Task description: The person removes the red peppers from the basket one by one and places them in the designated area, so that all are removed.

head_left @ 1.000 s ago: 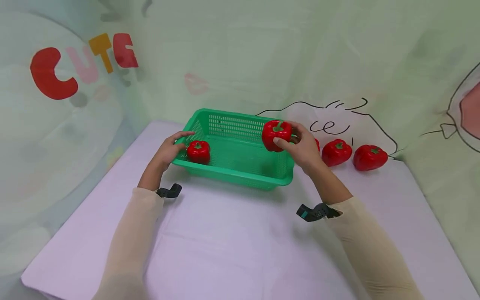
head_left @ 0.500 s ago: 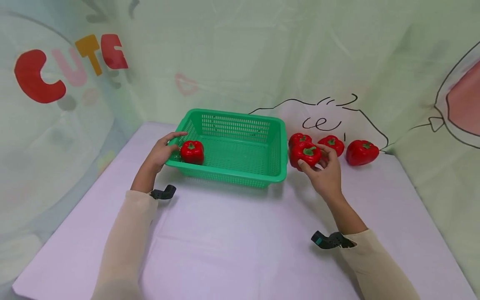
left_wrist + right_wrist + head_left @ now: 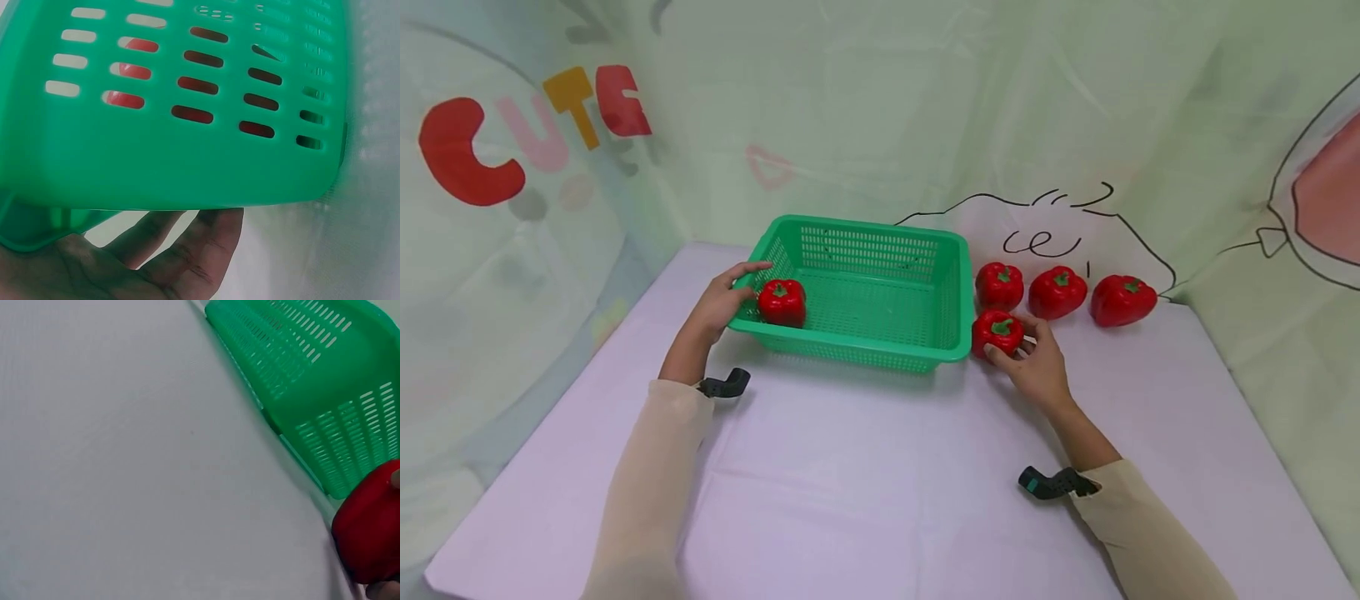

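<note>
On the white table stands a green plastic basket (image 3: 850, 337) with slotted walls. My left hand (image 3: 718, 302) rests on its left rim; in the left wrist view, fingers (image 3: 194, 262) touch the rim from outside. Inside the basket's left front corner sits one red bell pepper (image 3: 782, 302). Just outside the right wall, my right hand (image 3: 1036, 362) grips another red bell pepper (image 3: 997, 332), thumb in front and fingers behind. That pepper (image 3: 369, 528) shows at the right edge of the right wrist view, low at the table, beside the basket.
Behind the held pepper, a row of red bell peppers lies along the back: one (image 3: 999, 286) near the basket, a middle one (image 3: 1057, 292) and a right one (image 3: 1123, 301). A printed cloth backdrop (image 3: 880, 108) rises behind the table (image 3: 820, 483).
My right hand has carried the bell pepper from over the basket's right end out to the right, then down to the table beside it. My left hand has stayed at the rim.
</note>
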`<control>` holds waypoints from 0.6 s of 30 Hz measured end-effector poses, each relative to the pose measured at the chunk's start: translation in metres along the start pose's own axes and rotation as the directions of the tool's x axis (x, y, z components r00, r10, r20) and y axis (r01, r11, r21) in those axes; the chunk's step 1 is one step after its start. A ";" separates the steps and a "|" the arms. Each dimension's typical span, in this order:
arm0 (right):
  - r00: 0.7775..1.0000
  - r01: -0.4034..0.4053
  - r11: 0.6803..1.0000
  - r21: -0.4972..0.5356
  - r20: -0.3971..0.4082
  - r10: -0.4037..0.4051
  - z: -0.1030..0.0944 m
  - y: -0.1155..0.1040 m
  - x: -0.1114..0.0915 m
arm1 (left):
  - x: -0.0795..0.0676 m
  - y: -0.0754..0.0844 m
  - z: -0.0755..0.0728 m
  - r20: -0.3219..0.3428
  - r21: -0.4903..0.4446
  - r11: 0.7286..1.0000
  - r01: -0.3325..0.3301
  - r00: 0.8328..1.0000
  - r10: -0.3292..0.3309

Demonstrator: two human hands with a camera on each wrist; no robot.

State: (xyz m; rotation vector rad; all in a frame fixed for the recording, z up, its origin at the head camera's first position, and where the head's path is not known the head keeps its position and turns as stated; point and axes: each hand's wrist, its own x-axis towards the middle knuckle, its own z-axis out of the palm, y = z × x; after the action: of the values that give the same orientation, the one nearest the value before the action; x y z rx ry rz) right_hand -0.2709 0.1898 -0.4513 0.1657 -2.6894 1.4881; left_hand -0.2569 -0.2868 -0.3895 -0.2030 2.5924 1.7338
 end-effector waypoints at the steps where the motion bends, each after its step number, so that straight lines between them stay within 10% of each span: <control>1: 1.000 -0.008 1.000 -0.008 0.015 0.008 -0.001 -0.001 0.000 | 0.000 -0.001 0.000 -0.003 0.003 1.000 -0.006 1.000 0.006; 10: 0.996 0.016 0.988 -0.152 0.087 -0.003 -0.016 -0.031 -0.003 | 0.003 -0.008 -0.003 -0.006 -0.011 1.000 -0.010 1.000 0.010; 14: 0.988 0.145 0.972 -0.187 -0.016 -0.151 -0.010 -0.066 -0.012 | 0.006 -0.009 -0.003 -0.002 -0.011 1.000 -0.005 1.000 0.005; 18: 0.954 0.299 0.939 -0.168 0.049 -0.295 0.018 -0.112 -0.019 | 0.008 -0.008 -0.003 0.000 -0.007 1.000 0.000 1.000 0.000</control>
State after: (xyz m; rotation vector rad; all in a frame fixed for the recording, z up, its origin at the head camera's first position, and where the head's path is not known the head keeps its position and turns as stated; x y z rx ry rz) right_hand -0.2384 0.1169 -0.3691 0.5545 -2.6458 1.1661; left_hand -0.2635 -0.2930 -0.3968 -0.2034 2.5873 1.7429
